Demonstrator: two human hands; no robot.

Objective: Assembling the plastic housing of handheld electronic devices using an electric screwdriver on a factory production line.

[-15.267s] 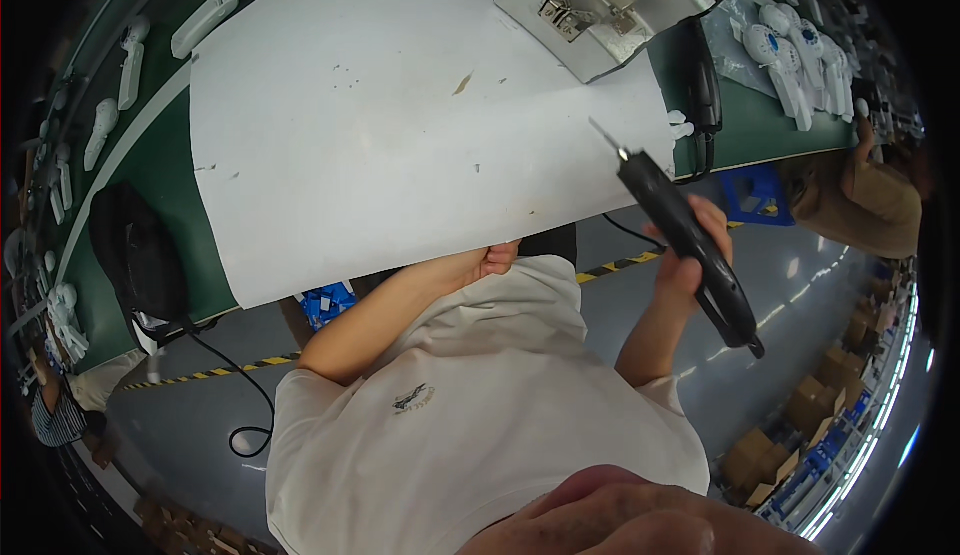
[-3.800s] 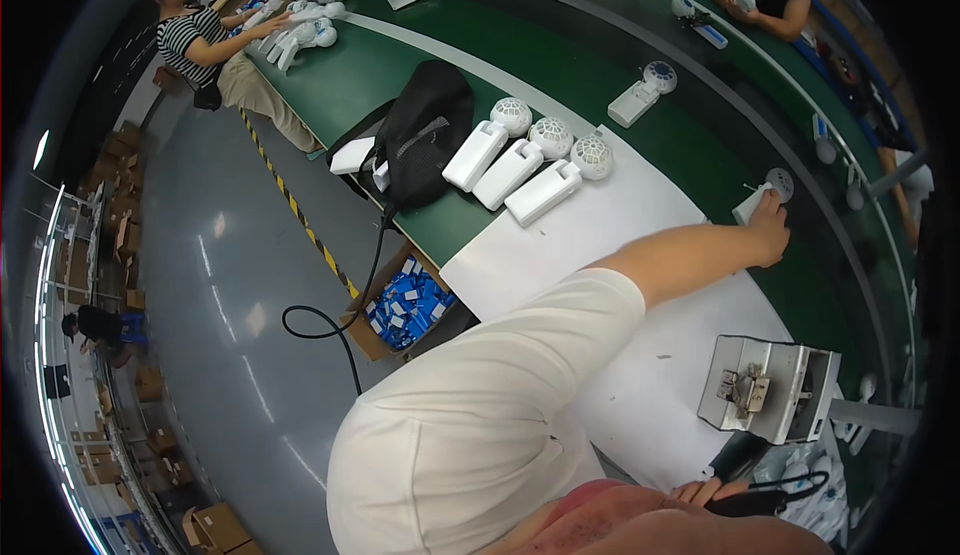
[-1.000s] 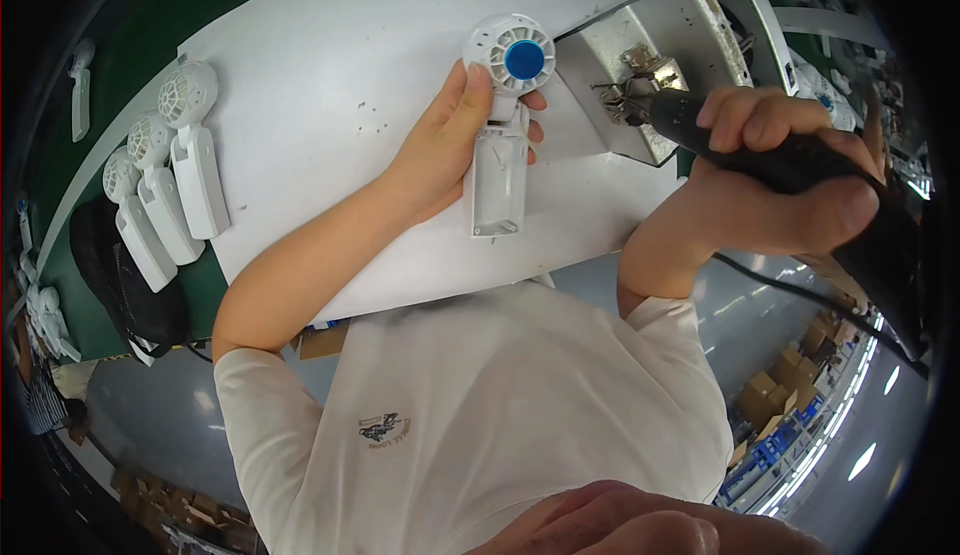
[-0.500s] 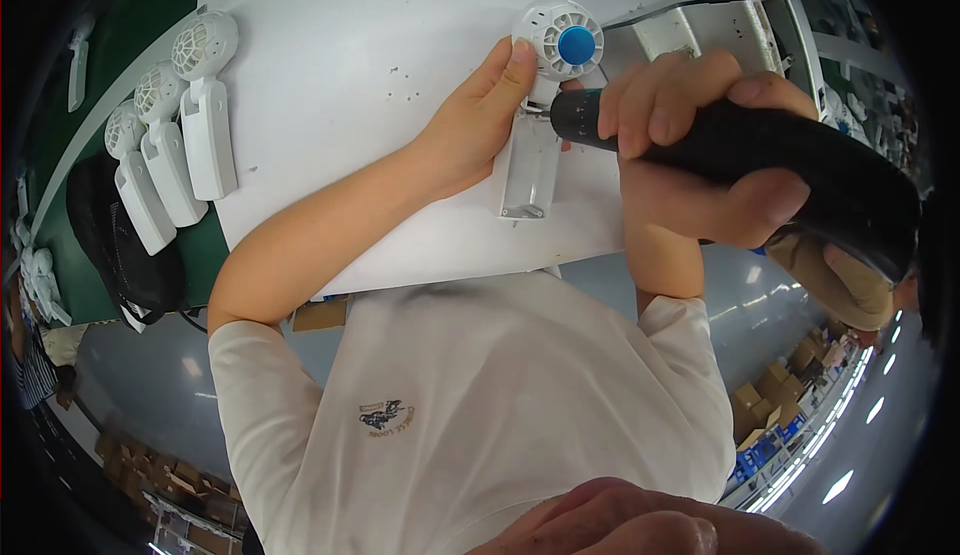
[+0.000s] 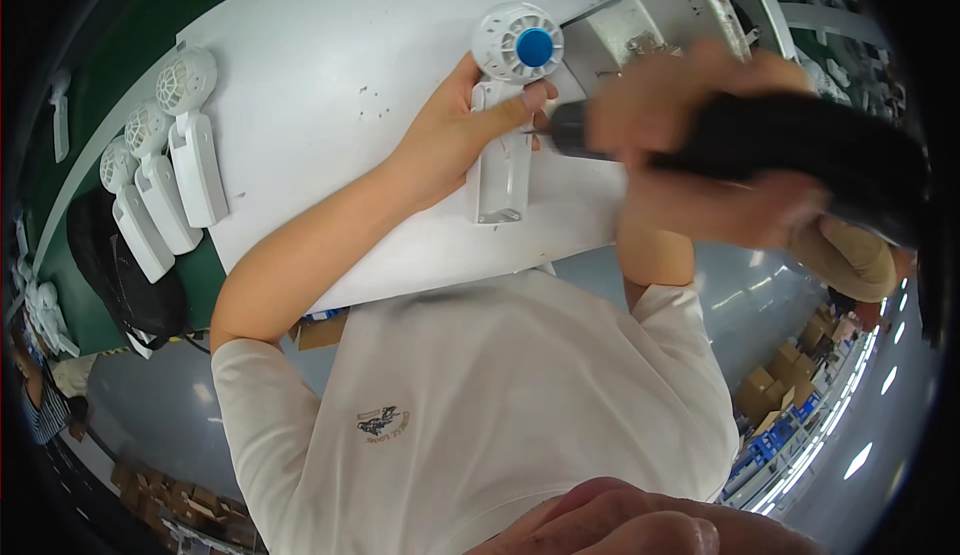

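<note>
My left hand [image 5: 450,135] is closed around a white handheld fan [image 5: 503,190], thumb across the neck below its round head. A blue disc [image 5: 534,48] sits in the middle of the head, and the handle shows a hollow, open side. My right hand [image 5: 700,135], smeared by motion, grips a black electric screwdriver [image 5: 790,140]. Its thin bit points left at the fan's handle, close to my left thumb; whether the tip touches the fan I cannot tell.
Three white fans [image 5: 188,145] lie side by side at the table's left, beside a black pouch [image 5: 120,265] on green matting. A metal tray [image 5: 700,5] with compartments holding small parts stands at the back right. Another person's arm [image 5: 845,260] shows at the right.
My left thumb has shifted from the fan's head down to its neck. The screwdriver's bit has moved slightly down and away from the neck. The view has shifted a little.
</note>
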